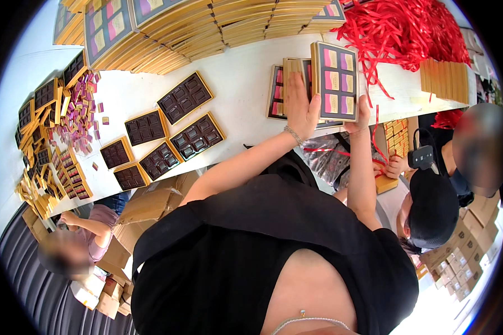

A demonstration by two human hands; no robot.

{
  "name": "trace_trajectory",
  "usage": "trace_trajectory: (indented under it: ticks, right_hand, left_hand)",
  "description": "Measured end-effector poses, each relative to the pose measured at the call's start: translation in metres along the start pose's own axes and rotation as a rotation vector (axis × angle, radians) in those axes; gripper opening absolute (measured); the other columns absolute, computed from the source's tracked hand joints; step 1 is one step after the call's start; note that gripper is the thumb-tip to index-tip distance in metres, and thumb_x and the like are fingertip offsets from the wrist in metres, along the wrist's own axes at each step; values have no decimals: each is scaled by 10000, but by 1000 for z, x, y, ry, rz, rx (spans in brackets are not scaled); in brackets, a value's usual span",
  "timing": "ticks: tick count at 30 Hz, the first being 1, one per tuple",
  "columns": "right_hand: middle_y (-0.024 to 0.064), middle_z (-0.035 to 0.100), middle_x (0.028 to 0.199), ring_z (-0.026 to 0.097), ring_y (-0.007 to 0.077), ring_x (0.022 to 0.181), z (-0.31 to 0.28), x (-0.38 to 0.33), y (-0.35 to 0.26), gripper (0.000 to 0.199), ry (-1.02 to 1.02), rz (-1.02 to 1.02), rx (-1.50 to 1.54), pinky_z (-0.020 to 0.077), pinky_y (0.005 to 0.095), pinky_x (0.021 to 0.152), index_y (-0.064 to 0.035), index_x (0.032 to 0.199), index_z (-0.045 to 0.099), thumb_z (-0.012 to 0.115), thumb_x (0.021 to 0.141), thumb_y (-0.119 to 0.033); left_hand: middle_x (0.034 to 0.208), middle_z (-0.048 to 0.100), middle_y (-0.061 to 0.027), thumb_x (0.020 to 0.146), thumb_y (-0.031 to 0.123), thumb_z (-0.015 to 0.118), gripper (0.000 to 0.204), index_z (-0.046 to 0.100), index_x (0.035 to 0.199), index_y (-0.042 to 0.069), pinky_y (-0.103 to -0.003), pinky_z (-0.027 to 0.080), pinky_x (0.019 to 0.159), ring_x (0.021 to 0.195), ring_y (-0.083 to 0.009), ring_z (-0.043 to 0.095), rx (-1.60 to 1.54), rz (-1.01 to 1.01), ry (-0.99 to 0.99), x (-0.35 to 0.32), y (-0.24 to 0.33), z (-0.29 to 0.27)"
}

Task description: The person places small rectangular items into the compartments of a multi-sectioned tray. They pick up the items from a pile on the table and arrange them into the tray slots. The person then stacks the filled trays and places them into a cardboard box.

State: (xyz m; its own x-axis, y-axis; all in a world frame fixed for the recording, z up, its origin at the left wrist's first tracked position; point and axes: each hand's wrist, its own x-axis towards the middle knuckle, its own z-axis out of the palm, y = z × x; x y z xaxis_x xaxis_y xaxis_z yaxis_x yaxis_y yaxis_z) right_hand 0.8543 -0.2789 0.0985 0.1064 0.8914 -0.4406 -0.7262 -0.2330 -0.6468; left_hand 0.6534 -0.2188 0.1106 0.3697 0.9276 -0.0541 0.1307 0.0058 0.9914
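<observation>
A gold-edged gift box (335, 78) with a clear lid stands tilted up in front of me, showing rows of pink and purple wrapped pieces. My right hand (360, 118) grips it at its lower right corner, the fingers partly hidden behind it. My left hand (303, 109) lies with fingers stretched out against a gold box side (290, 72), its thumb beside the tilted box. Further boxes (277, 92) of the same kind lie beneath and behind, partly covered by my left hand and the tilted box.
Tall stacks of gold boxes (167, 50) line the table's far side. Red ribbons (402, 33) are heaped at the far right, near a gold box row (444, 81). Dark trays (198, 135) and loose wrapped pieces (75, 111) lie left. Co-workers sit at both sides; one's hand (395, 166) handles ribbon.
</observation>
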Motion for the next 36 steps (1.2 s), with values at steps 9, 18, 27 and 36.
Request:
trace_trajectory:
  ticks: [9, 18, 27, 36]
  right_hand:
    - [207, 621, 1228, 650, 337, 1059, -36, 6, -5, 668, 58, 70, 85, 523, 455, 955, 51, 1355, 455, 653, 785, -234]
    - [226, 577, 1291, 615, 344, 1124, -24, 6, -31, 689, -53, 18, 78, 498, 462, 992, 54, 1387, 407, 634, 797, -220]
    - [231, 613, 1244, 644, 352, 1079, -90, 46, -53, 636, -70, 6, 107, 528, 465, 939, 63, 1339, 477, 641, 814, -256]
    - [233, 589, 1289, 599, 370, 1151, -169, 37, -27, 566, -416, -87, 356, 457, 483, 1027, 59, 1344, 486, 600, 872, -231]
  left_hand:
    - [1560, 27, -342, 691, 435, 767, 1190, 48, 1522, -22, -758, 128, 1034, 1446, -520, 32, 431, -83, -75, 7, 57, 35]
    - [1576, -60, -309, 716, 463, 763, 1229, -37, 1535, 17, -798, 177, 987, 1461, -497, -36, 377, -185, -180, 14, 69, 39]
    - [1555, 20, -361, 750, 474, 721, 1152, 54, 1506, -84, -701, 131, 1099, 1470, -478, 17, 528, -74, -182, 54, 57, 77]
    - [1550, 93, -347, 749, 466, 744, 1093, 157, 1507, -57, -691, 192, 1093, 1442, -519, 94, 619, 30, -296, 52, 66, 88]
